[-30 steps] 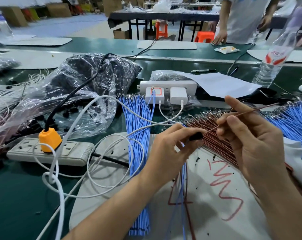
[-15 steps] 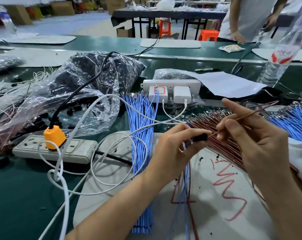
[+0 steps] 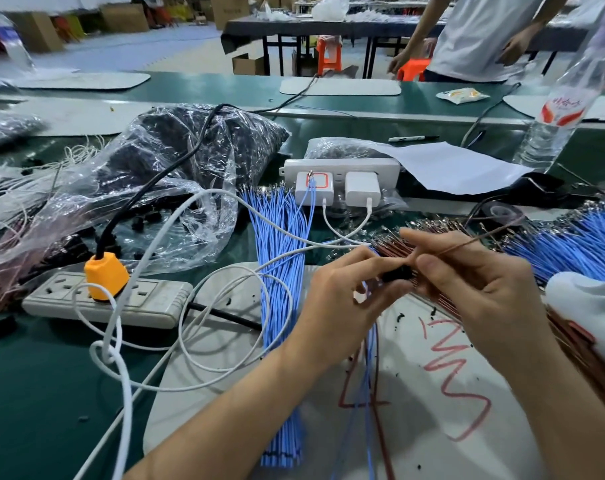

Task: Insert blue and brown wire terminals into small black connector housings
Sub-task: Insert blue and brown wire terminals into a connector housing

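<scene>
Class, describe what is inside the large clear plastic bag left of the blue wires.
Inside the clear plastic bag lies a heap of small black parts; film glare blurs their shape. A black cable crosses over it, hiding some contents.

We have one view only, from a wide-angle camera worn on the person's head. We look forward and down across the green counter (image 3: 34, 393), close to it: both forearms enter from the bottom edge, and the left hand (image 3: 339, 299) and right hand (image 3: 484, 289) meet just right of centre. Straight lines bow near the borders. Beyond the counter's far side we see a second person (image 3: 478, 36) standing.
</scene>
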`<state>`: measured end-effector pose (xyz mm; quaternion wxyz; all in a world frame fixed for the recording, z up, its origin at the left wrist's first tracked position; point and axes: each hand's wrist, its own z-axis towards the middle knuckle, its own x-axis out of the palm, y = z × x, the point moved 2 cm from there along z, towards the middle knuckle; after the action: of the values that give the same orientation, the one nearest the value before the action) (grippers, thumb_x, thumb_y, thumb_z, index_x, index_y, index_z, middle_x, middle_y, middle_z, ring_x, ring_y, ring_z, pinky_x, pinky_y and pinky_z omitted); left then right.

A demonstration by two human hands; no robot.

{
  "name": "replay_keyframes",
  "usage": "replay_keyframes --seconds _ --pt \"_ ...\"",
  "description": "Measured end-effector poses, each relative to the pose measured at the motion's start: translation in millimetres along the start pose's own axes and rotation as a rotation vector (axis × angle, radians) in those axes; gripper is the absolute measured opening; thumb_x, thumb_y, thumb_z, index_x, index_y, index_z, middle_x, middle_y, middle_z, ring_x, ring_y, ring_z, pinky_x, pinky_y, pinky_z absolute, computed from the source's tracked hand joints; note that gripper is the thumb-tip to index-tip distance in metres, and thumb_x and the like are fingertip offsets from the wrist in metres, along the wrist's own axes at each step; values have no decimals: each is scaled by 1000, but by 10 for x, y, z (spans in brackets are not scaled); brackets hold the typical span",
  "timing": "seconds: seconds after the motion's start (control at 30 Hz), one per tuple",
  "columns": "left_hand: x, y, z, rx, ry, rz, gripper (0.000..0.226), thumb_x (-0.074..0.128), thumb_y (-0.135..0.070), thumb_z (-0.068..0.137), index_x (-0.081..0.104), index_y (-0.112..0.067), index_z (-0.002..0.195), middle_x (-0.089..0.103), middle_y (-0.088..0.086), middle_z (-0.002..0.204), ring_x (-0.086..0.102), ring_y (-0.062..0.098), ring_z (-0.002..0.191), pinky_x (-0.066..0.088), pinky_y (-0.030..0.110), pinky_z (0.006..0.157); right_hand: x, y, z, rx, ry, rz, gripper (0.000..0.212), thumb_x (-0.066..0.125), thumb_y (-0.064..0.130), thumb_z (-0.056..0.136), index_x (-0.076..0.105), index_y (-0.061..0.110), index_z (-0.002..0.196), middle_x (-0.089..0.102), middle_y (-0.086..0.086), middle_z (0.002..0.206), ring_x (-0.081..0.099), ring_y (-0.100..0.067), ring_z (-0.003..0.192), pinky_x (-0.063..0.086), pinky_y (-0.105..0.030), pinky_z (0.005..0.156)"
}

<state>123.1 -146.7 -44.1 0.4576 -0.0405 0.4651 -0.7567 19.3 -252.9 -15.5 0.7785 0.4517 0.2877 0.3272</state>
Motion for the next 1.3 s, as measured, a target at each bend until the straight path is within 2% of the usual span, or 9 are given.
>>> replay_keyframes --seconds 0.27,0.4,0.5,0.63,0.8,0.9,1.13,1.23,1.3 --pt "-16 79 15 -126 -18 -260 21 67 -13 84 70 -6 104 68 1 87 62 12 80 50 28 79 78 -114 -23 231 197 173 45 73 17 78 66 31 121 67 2 95 55 -10 64 47 -19 58" --pt "-22 89 20 -198 -66 -490 15 71 -13 80 66 -17 93 70 3 87 68 19 82 55 35 81 91 -136 -9 189 123 156 53 65 -7 82 64 30 119 69 5 93 60 -11 66 50 -18 62" --pt "-19 81 18 -186 -78 -525 16 71 -11 80 67 -23 90 67 15 94 69 20 85 55 35 83 122 -138 -8 128 45 37 40 68 1 80 67 27 111 69 3 84 57 -7 61 49 -16 60" --pt "-21 95 26 -209 -78 -545 15 72 -13 78 68 -23 88 70 -2 86 68 19 84 55 31 82 119 -84 -14 61 -31 -68 32 72 24 70 69 32 101 67 1 79 58 -4 60 51 -14 61" --pt "-23 76 19 -200 -86 -518 14 69 -15 81 67 -26 89 70 -12 83 66 9 77 54 25 78 146 -62 -27 59 -4 -100 42 71 -7 77 66 27 100 61 -7 74 52 -11 59 45 -20 55" --pt "-66 92 36 -203 -165 -505 8 66 -14 87 64 -19 93 68 -14 80 61 2 71 50 17 71 89 -50 -15 241 158 -61 39 66 -12 78 62 25 88 60 -1 66 47 -13 55 38 -20 46" --pt "-116 166 59 -292 -337 -683 22 64 -24 83 64 -15 103 66 -5 81 60 9 69 49 19 69 105 -72 -149 626 1067 -175 20 66 2 75 70 21 76 65 7 70 56 -3 63 42 -13 56" --pt "-78 153 53 -271 -242 -690 15 62 -18 86 63 -15 100 66 -1 80 62 11 69 49 20 69 154 -99 -152 639 1015 -149 10 76 19 78 74 18 88 70 3 78 60 -8 69 45 -18 61" --pt "-51 126 37 -241 -159 -661 13 60 -13 87 62 -14 99 64 1 80 63 10 69 49 19 69 183 -127 -119 623 769 -19 11 79 29 77 75 19 79 66 2 66 55 -9 58 42 -19 52"
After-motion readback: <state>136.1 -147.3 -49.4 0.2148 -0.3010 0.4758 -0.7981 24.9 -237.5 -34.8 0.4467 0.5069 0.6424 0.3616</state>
